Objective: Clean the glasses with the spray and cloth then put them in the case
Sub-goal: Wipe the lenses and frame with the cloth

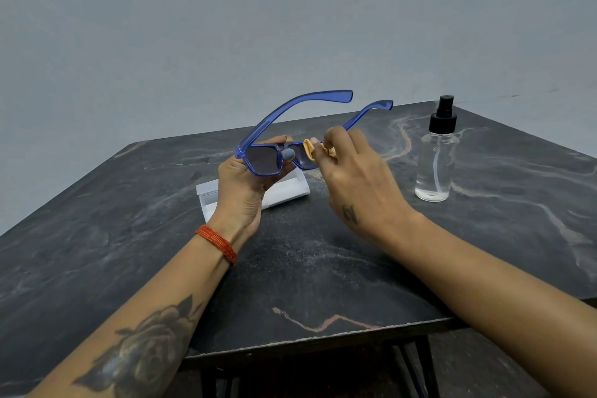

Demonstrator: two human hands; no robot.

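Left hand (pixel 240 186), palm up, grips blue sunglasses (pixel 263 161) above the surface (pixel 323 268); right hand (pixel 358 181) pinches an orange cloth (pixel 309 149) against one lens.

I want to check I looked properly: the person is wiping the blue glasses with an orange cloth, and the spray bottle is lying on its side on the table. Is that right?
Not quite. The head view shows the spray bottle standing upright on the table. The rest is right.

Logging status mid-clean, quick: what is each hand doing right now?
Left hand: grips the blue glasses by the frame.
Right hand: pinches the orange cloth against one lens.
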